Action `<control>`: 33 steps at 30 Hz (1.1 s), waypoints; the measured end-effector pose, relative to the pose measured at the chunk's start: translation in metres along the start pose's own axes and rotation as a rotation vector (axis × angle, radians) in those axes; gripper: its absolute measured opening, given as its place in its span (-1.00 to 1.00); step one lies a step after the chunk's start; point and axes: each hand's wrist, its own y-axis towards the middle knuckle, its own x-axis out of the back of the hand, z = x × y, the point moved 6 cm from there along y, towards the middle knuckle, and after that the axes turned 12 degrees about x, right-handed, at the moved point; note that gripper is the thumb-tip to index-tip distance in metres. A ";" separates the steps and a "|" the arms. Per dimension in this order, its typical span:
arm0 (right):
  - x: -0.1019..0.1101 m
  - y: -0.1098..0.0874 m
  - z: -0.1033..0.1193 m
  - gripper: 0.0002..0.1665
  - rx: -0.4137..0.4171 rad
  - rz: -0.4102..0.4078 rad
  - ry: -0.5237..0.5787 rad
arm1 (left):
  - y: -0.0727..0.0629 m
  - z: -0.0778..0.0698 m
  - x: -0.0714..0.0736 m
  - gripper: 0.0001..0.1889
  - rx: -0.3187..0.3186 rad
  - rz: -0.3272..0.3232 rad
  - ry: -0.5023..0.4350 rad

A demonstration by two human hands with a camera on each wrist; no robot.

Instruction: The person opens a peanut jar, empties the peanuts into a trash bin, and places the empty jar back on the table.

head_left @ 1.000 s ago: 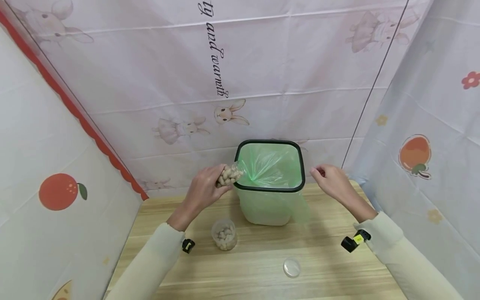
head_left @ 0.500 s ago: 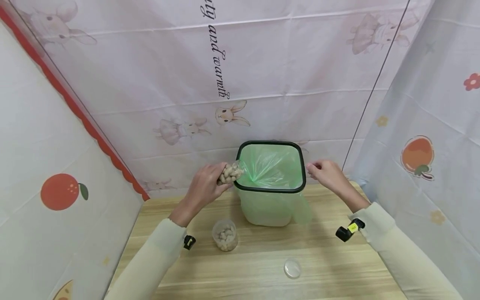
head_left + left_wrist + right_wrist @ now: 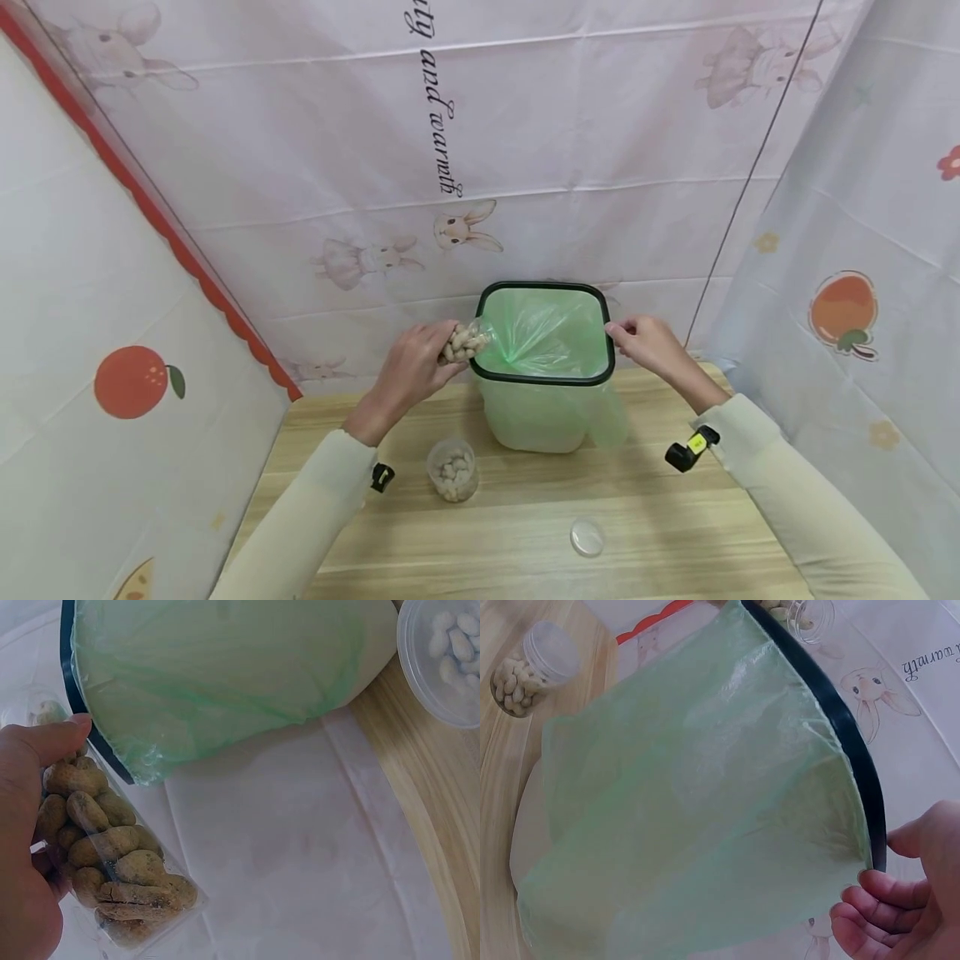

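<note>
The left hand (image 3: 408, 371) grips a tilted clear jar of peanuts (image 3: 465, 342) at the bin (image 3: 545, 379) rim; the right hand (image 3: 648, 343) pinches the rim's right edge. Peanuts could miss the green liner (image 3: 536, 337) and scatter near the table's back edge.

Both arms reach forward, left hand (image 3: 411, 367) gripping, right hand (image 3: 647, 343) fingers curled.

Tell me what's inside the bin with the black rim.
The bin holds a green plastic liner, folded over its rim. Nothing else shows inside; the bottom is hidden by the liner's folds.
</note>
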 end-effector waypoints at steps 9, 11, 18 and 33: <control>0.001 0.010 -0.001 -0.52 0.080 -0.049 -0.137 | 0.006 -0.001 0.000 -0.32 -0.009 0.009 0.012; 0.000 0.012 0.003 -0.56 0.131 -0.058 -0.209 | 0.007 -0.002 0.001 -0.33 -0.017 0.009 0.019; -0.001 0.014 0.013 -0.56 0.251 -0.086 -0.388 | 0.008 -0.004 0.001 -0.33 -0.056 -0.007 0.034; -0.001 0.016 0.017 -0.58 0.264 -0.045 -0.437 | 0.013 0.001 0.001 -0.36 -0.080 0.000 0.049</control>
